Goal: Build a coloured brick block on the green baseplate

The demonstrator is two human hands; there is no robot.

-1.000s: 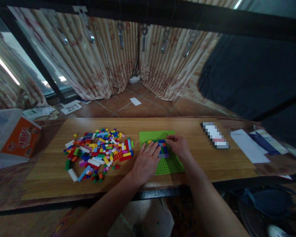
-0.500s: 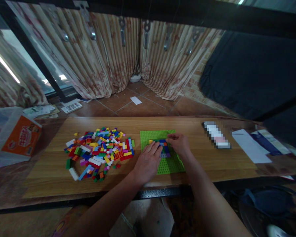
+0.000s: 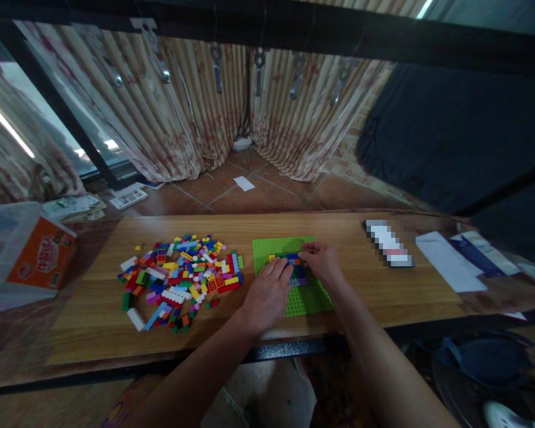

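Note:
A green studded baseplate [image 3: 303,304] lies on the wooden table, with blue, orange, yellow and purple toy bricks [image 3: 298,274] joined in a block on its middle. My left hand [image 3: 270,291] rests over the left side of this block, fingers stretched out and lying flat, hiding part of it. At the block's upper right corner, the thumb and fingers of my right hand [image 3: 321,261] are pinched together. Whatever is between those fingertips is hidden or too small to make out. Left of the baseplate spreads a pile of loose toy bricks [image 3: 178,276] in many colours.
A phone-like object [image 3: 389,244], blurred out, lies on the right of the wooden table [image 3: 361,297]. Papers [image 3: 450,261] are beyond the table's right end. A clear plastic box [image 3: 9,261] with an orange label stands at the left. Curtains hang behind.
The view has tilted and shifted slightly. Both hands keep nearly the same place on the baseplate, and the bricks look unchanged.

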